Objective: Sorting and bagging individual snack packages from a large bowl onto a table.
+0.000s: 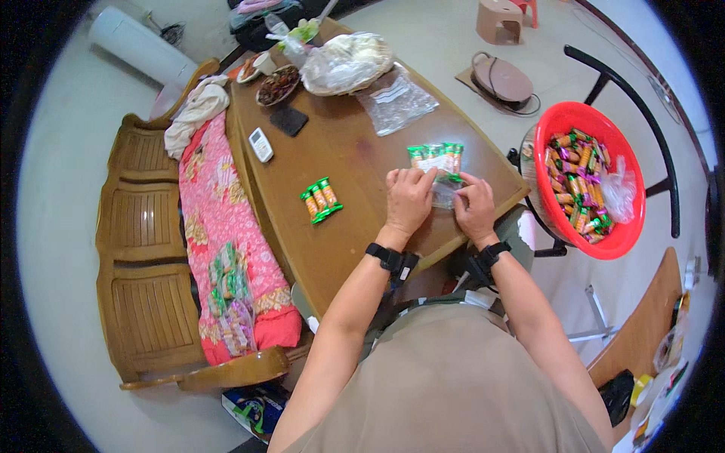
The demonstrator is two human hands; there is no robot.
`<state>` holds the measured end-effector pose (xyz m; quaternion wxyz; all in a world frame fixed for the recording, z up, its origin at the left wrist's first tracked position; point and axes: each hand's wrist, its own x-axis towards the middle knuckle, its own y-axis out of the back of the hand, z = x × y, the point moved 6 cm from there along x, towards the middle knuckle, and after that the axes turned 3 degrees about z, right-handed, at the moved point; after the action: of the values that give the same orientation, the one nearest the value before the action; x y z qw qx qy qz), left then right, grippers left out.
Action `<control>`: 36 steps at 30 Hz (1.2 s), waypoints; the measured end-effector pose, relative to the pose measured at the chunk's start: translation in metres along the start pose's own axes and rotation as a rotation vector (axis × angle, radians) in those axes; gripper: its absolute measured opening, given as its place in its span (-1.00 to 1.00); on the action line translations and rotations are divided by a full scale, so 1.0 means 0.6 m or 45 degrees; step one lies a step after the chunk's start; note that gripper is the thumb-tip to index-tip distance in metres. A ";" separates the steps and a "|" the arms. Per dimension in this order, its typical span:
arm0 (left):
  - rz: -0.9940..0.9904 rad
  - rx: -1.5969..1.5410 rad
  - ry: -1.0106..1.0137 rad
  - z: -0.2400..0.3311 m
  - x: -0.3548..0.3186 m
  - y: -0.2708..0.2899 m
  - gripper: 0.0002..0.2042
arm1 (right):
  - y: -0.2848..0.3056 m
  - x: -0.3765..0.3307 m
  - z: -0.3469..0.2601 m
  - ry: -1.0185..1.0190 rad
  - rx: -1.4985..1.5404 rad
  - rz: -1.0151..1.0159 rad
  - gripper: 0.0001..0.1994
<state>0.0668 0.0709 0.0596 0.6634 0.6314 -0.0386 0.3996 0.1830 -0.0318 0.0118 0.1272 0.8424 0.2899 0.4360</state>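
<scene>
A clear plastic bag (pixel 443 198) lies near the table's right edge, with several green-ended snack packets (pixel 436 155) in its far part. My left hand (pixel 408 200) is closed, its fingertips pinching the bag's left side. On the other side my right hand (pixel 475 208) pinches the near right edge of the same bag. Farther left on the wooden table (pixel 355 226) lies a row of several orange snack packets (pixel 321 200) with green ends, apart from both hands. My palms hide part of the bag's near end.
A red basin (pixel 638 200) full of wrapped snacks stands to the right. Farther back on the table are an empty plastic bag (pixel 396 102), a plastic-covered basket (pixel 347 64), a white remote control (pixel 260 145) and a dark square pad (pixel 288 121). A wooden bench (pixel 147 226) borders the left.
</scene>
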 end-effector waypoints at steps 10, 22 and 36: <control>0.047 0.390 0.385 -0.156 -0.130 0.085 -0.62 | -0.002 0.001 -0.005 0.018 0.011 0.013 -0.82; -0.054 0.464 0.312 -0.173 -0.148 0.071 -0.81 | 0.004 0.006 -0.022 0.151 -0.061 0.026 -0.81; 0.121 -0.101 0.345 -0.139 -0.142 0.082 -0.94 | 0.005 0.005 -0.023 0.127 -0.054 0.014 -0.77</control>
<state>-0.0573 0.0966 0.0353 0.6674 0.5424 0.0059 0.5103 0.1741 -0.0328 0.0234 0.1282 0.8183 0.2818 0.4843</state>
